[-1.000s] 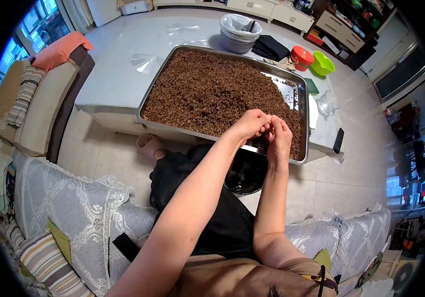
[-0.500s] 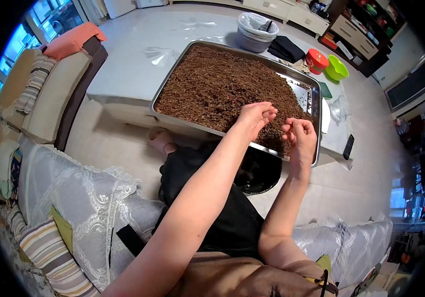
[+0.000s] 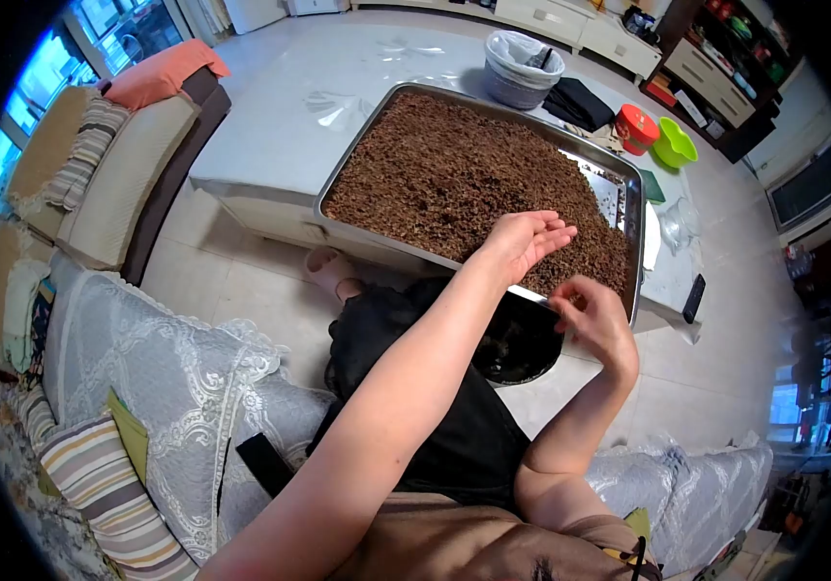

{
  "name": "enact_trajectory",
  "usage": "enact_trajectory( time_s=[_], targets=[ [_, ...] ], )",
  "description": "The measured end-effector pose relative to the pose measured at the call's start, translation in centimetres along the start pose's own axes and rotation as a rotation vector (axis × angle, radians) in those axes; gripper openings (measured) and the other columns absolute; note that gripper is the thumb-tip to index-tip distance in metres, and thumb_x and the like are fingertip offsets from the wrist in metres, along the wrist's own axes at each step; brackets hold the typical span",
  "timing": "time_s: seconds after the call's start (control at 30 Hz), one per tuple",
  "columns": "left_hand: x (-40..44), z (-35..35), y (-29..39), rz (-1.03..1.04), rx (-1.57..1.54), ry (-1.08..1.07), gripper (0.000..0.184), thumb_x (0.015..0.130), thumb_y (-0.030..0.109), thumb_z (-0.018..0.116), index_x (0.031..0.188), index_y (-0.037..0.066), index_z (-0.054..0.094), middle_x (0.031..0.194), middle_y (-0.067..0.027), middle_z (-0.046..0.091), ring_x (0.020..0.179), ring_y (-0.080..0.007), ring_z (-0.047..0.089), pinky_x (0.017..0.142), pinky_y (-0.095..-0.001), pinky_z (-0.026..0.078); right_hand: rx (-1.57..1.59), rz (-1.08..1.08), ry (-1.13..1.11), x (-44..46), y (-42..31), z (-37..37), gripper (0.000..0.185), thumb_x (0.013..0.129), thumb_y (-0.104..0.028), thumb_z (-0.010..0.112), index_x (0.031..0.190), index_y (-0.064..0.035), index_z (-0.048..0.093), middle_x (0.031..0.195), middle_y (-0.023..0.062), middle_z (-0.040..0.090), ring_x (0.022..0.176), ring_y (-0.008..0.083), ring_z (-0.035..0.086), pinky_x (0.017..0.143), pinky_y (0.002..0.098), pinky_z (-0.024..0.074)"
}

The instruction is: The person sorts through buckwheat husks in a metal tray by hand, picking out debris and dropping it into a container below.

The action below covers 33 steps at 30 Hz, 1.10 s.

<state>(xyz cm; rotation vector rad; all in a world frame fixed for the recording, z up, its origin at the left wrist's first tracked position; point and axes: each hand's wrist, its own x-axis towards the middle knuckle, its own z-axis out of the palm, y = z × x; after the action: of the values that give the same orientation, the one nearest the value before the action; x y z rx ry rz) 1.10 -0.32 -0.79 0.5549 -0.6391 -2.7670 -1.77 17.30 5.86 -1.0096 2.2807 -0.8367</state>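
Watching from afar, I judge spillage the main risk: the left hand (image 3: pixel 528 247) is open, its fingers loosely bent over the heap of brown pieces (image 3: pixel 454 165) in the metal tray (image 3: pixel 640 232), and tilting it could drop anything resting there. The right hand (image 3: pixel 594 315) curls near the tray's near rim, above the black bin (image 3: pixel 520 356); I cannot tell whether it pinches anything. A forearm pressing that rim might tip or shift the tray.
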Motion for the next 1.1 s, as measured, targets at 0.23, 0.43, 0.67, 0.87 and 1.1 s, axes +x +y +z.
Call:
enact_trajectory(
  time_s=[0.23, 0.43, 0.67, 0.87, 1.1],
  targets=[
    [1.3, -0.2, -2.1, -0.092, 0.037, -0.105, 0.019, 0.095, 0.006, 0.046, 0.106, -0.003, 0.06, 0.097, -0.0157, 0.065, 0.082, -0.0244, 0.064, 0.072, -0.0343, 0.053, 0.01, -0.276, 0.581, 3.6, -0.5, 3.6, 0.016, 0.083, -0.009, 0.07, 0.097, -0.0026, 0.065, 0.091, 0.0107, 0.063, 0.076, 0.0215, 0.063, 0.069, 0.0318, 0.0505],
    [2.8, -1.5, -2.6, -0.04, 0.055, 0.002, 0.017, 0.093, 0.011, 0.052, 0.099, -0.003, 0.061, 0.09, -0.0151, 0.063, 0.079, -0.0255, 0.061, 0.073, -0.038, 0.052, -0.056, -0.357, 0.626, 6.2, 1.2, 6.1, 0.013, 0.087, -0.012, 0.067, 0.095, -0.0016, 0.065, 0.082, 0.0117, 0.058, 0.074, 0.0262, 0.058, 0.069, 0.036, 0.0471],
    [1.5, -0.2, -2.4, -0.026, 0.225, -0.103, 0.018, 0.091, 0.011, 0.052, 0.087, -0.002, 0.065, 0.085, -0.0122, 0.064, 0.079, -0.0219, 0.061, 0.072, -0.034, 0.051, 0.062, -0.317, 0.729, 7.2, 3.1, 6.4, 0.014, 0.09, -0.013, 0.064, 0.096, -0.0005, 0.063, 0.082, 0.0101, 0.059, 0.07, 0.0213, 0.055, 0.065, 0.033, 0.0459],
    [0.7, 0.2, -2.0, -0.037, 0.265, -0.088, 0.025, 0.091, 0.011, 0.05, 0.091, -0.002, 0.07, 0.085, -0.0104, 0.066, 0.077, -0.0188, 0.062, 0.071, -0.0323, 0.052, 0.088, -0.26, 0.675, 7.5, 3.9, 6.0, 0.015, 0.088, -0.013, 0.066, 0.099, -0.0029, 0.064, 0.086, 0.0098, 0.061, 0.076, 0.021, 0.059, 0.069, 0.0328, 0.0482],
    [1.6, -0.5, -2.4, -0.018, 0.321, -0.026, 0.017, 0.09, 0.009, 0.05, 0.082, 0.0, 0.062, 0.08, -0.0096, 0.06, 0.074, -0.0193, 0.058, 0.067, -0.0319, 0.049, -0.046, -0.334, 0.67, 6.7, 2.6, 6.4, 0.014, 0.088, -0.011, 0.065, 0.098, -0.0012, 0.064, 0.086, 0.011, 0.059, 0.074, 0.0247, 0.059, 0.069, 0.0339, 0.0482]
  ],
)
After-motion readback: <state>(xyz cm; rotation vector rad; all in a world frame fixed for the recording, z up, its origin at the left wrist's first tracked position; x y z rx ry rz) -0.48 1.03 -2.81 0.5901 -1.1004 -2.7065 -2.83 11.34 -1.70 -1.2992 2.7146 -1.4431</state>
